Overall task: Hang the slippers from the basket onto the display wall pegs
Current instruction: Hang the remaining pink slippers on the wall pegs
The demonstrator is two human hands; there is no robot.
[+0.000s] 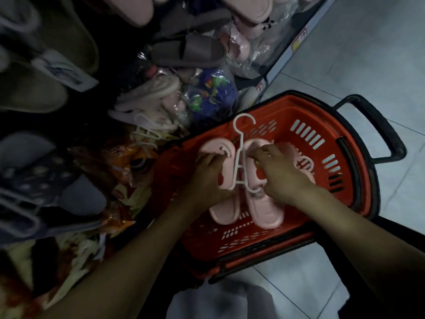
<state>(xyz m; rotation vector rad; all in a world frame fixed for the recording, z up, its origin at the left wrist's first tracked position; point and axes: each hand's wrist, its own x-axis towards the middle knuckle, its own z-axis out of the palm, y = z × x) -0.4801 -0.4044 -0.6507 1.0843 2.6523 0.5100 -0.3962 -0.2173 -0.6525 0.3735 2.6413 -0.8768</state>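
A pair of pink slippers (pixel 262 210) hangs on a white plastic hanger (pixel 240 157) over the red shopping basket (pixel 305 139) on the floor. My left hand (pixel 207 178) grips the left slipper from its outer side, the thumb across the strap. My right hand (pixel 282 173) holds the right slipper at its strap, fingers curled by the hanger's arm. The hanger's hook (pixel 243 120) points up toward the basket's far rim. Another pink slipper (pixel 303 164) lies in the basket behind my right hand.
The display wall on the left carries grey and brown slippers (pixel 188 51), pink ones (pixel 248 12) and blue dotted ones (pixel 46 180). Bagged slippers (pixel 211 97) and white hangers (pixel 147 132) pile by the basket. The basket's black handle (pixel 377 125) juts over the tiled floor (pixel 379 54).
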